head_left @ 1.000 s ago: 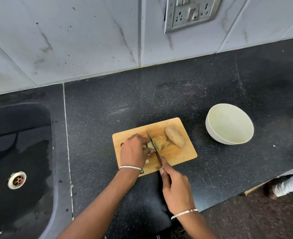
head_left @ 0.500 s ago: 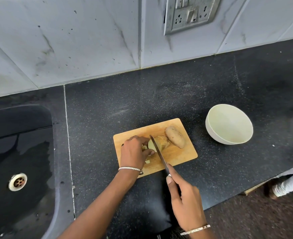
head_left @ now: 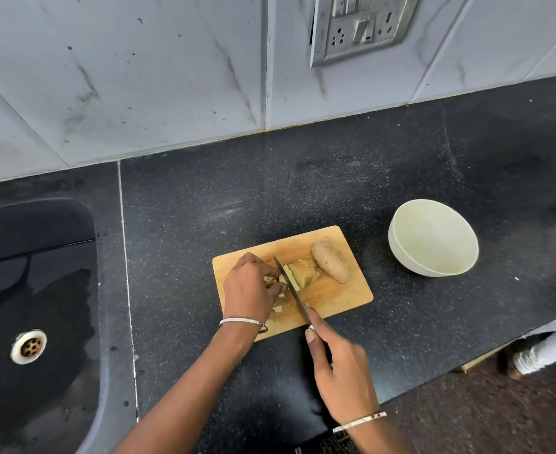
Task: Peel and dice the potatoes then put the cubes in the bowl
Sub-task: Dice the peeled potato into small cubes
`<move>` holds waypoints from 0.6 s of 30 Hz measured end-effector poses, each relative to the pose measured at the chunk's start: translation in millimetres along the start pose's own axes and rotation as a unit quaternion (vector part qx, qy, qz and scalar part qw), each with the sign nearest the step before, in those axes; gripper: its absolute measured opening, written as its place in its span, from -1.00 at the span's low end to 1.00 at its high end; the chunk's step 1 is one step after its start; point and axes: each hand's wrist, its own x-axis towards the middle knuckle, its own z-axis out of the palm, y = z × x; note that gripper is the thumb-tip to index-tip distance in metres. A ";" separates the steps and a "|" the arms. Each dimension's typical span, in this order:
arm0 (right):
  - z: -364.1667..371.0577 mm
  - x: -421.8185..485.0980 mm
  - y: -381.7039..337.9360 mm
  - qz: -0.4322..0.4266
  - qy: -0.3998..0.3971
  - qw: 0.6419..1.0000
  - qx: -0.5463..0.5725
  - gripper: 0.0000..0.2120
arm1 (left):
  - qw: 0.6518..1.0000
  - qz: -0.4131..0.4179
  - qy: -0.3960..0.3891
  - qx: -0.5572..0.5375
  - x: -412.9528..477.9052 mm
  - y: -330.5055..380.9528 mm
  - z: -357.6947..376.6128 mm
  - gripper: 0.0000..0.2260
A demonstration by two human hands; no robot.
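Note:
A wooden cutting board (head_left: 335,299) lies on the black counter. On it are a whole unpeeled potato (head_left: 330,262), a partly cut potato (head_left: 304,273) and some pale cut pieces (head_left: 276,308). My left hand (head_left: 249,288) curls over the cut pieces at the left end of the potato. My right hand (head_left: 340,371) grips the handle of a knife (head_left: 291,288), forefinger along the spine, the blade down between the cut pieces and the potato. A white bowl (head_left: 398,253) stands to the right of the board with nothing in it.
A black sink (head_left: 34,290) with a metal drain (head_left: 28,347) is at the left. A tiled wall with a socket plate (head_left: 361,26) rises behind the counter. The counter's front edge runs at the lower right, where a white shoe (head_left: 545,348) shows on the floor.
My right hand has drawn back toward me with the knife, the blade sliding along the potato. The left hand has stayed over the cut pieces.

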 end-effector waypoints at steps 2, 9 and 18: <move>2.4 -0.2 -0.2 0.001 0.009 1.000 -0.010 -0.57 | 1.000 -0.003 0.000 -0.004 0.2 -0.1 0.6 -0.79; 13.3 -2.9 -5.5 0.017 -0.003 0.994 -0.111 -0.47 | 1.000 -0.008 -0.003 -0.019 -1.1 0.8 0.8 -0.84; 14.7 13.4 3.2 0.041 -0.010 0.999 -0.022 -0.60 | 1.000 -0.006 0.006 -0.028 -0.1 0.2 3.4 -0.82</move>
